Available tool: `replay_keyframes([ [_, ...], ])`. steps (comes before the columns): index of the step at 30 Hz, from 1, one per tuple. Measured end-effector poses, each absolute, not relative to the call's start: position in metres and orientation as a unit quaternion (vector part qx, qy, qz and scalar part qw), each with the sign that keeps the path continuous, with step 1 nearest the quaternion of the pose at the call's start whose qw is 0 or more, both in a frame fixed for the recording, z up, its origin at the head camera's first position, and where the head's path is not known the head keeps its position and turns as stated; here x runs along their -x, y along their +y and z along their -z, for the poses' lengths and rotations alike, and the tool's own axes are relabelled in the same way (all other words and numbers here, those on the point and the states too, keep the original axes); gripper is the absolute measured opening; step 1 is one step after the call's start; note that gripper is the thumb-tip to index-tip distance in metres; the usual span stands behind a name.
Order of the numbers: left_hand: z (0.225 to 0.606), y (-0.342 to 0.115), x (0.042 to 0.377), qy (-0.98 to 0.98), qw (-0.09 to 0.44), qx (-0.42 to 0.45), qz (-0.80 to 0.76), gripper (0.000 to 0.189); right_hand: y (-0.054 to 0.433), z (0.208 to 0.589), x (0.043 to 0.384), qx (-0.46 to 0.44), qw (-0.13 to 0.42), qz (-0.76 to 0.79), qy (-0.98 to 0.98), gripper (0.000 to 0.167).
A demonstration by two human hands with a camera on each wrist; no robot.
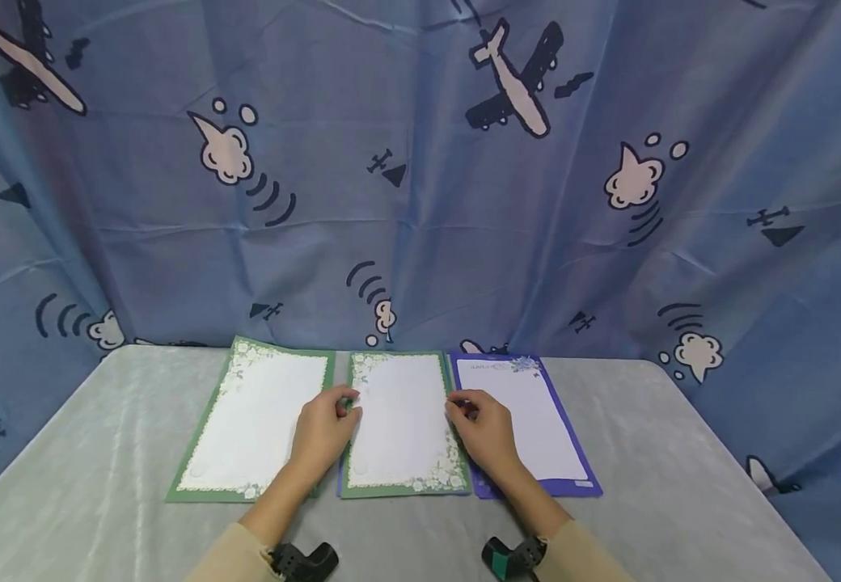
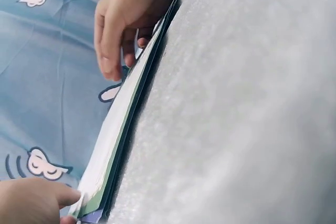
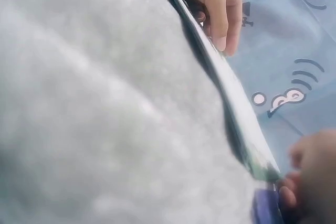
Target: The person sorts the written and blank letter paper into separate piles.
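Observation:
Three piles of bordered paper lie side by side. In the middle is a stack with a green flowered border; a purple edge shows under it. My left hand pinches this stack's left edge, and in the left wrist view the left thumb lies over the paper's edge. At the opposite edge my right hand pinches the stack between thumb and forefinger. It also overlaps the purple-bordered paper on the right. The left forearm crosses a corner of the green-bordered paper on the left.
All the papers lie on a table with a pale grey cloth, toward its far side. A blue curtain printed with planes and clouds hangs right behind the table's back edge. Each wrist wears a black camera.

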State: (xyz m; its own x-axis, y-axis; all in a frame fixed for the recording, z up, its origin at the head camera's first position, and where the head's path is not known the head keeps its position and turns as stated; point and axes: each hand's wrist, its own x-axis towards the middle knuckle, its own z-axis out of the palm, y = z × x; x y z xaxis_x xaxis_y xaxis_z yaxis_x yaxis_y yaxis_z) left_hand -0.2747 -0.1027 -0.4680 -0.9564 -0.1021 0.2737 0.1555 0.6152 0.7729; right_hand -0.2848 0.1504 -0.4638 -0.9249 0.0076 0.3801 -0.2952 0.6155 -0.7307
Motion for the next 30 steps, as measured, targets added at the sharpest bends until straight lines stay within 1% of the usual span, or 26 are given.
replay_keyframes([
  [4, 0.4684, -0.1011, 0.2739, -0.887, 0.158, 0.016, 0.434, 0.021, 0.1524, 0.465, 0.2843, -0.081, 0.186, -0.419, -0.885, 0.018],
  [12, 0.4695, -0.1018, 0.2726, -0.886, 0.154, 0.022, 0.436, 0.019, 0.1535, 0.4635, 0.2845, -0.081, 0.163, -0.401, -0.898, 0.016],
  [21, 0.471, -0.1013, 0.2696, -0.885, 0.175, 0.027, 0.431, 0.01, 0.1535, 0.4649, 0.2818, -0.075, 0.156, -0.418, -0.892, 0.019],
  [26, 0.4709, -0.101, 0.2706, -0.882, 0.185, 0.037, 0.431, 0.007, 0.1538, 0.4661, 0.2827, -0.091, 0.18, -0.417, -0.887, 0.02],
  [30, 0.4694, -0.1013, 0.2727, -0.877, 0.2, 0.047, 0.434, 0.011, 0.1544, 0.4657, 0.2843, -0.101, 0.194, -0.418, -0.882, 0.021],
])
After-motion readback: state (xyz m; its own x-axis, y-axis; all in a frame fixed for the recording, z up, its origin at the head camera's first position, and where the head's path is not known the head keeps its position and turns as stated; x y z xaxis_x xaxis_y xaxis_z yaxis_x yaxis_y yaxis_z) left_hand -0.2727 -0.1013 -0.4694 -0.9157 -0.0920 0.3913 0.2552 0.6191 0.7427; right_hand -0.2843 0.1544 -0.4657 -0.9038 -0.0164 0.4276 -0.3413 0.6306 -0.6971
